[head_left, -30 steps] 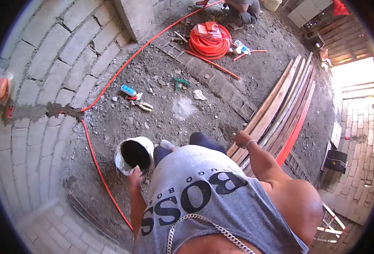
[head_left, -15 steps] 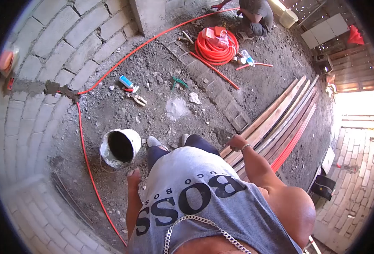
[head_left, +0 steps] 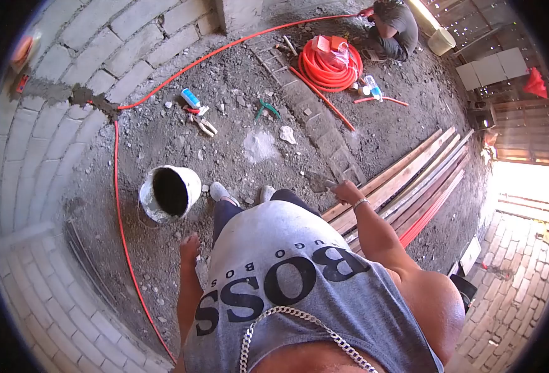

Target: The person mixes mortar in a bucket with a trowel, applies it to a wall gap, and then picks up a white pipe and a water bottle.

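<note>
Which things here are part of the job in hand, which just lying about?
In hand: grey metal trowel, gripped by right hand; white mortar-smeared bucket, nearest the left hand.
Lying about: orange coiled hose; green hand tool; blue and white container; stacked wooden planks.

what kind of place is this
Most likely a building site, inside an unfinished room: a bare block wall, a rubble-strewn dirt floor, a coil of orange conduit and stacked planks. The right hand holds a trowel.
</note>
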`<state>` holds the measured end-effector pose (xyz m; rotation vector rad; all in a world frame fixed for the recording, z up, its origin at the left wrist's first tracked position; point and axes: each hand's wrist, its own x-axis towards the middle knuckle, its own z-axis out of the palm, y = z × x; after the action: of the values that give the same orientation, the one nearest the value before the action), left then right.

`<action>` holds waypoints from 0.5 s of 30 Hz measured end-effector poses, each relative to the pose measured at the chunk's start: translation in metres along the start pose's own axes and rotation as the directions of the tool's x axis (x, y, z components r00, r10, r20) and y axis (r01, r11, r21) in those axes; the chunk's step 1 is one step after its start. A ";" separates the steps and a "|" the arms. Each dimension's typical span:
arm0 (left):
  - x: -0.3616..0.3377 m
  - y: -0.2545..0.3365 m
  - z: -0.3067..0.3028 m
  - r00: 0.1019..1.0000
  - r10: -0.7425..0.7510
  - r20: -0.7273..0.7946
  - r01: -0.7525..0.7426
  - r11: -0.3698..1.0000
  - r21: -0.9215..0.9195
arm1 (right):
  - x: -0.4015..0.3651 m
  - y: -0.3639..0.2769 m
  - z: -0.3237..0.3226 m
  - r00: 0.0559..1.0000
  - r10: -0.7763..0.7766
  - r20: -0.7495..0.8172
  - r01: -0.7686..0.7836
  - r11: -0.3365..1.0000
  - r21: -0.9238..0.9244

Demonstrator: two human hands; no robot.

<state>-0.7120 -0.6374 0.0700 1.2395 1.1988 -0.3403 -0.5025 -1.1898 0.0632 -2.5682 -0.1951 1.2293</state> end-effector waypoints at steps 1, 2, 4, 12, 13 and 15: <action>0.004 -0.009 -0.004 1.000 -0.018 -0.001 0.018 1.000 -0.022 | 0.007 0.013 0.008 1.000 -0.008 0.010 0.008 1.000 -0.006; 0.004 -0.015 -0.005 0.999 -0.028 -0.017 0.027 0.999 -0.033 | -0.004 -0.005 -0.004 0.989 0.145 0.007 -0.144 0.969 0.201; 0.006 -0.024 -0.006 0.997 0.063 -0.052 -0.059 0.995 0.082 | 0.010 0.019 0.013 1.000 0.027 -0.017 -0.022 0.969 0.248; 0.025 -0.067 -0.019 0.934 0.352 -0.056 -0.290 0.842 0.455 | -0.047 -0.030 -0.010 0.920 0.367 0.136 -0.383 0.775 0.503; 0.016 -0.061 -0.013 0.943 0.323 -0.075 -0.262 0.864 0.429 | -0.047 -0.024 -0.006 0.914 0.384 0.131 -0.390 0.746 0.539; 0.002 -0.050 -0.007 0.966 0.244 -0.091 -0.187 0.893 0.410 | -0.050 -0.022 -0.004 0.915 0.368 0.166 -0.399 0.766 0.504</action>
<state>-0.7527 -0.6493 0.0421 1.7629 1.1272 -0.3467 -0.5305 -1.1822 0.1096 -2.1301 0.6167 1.2641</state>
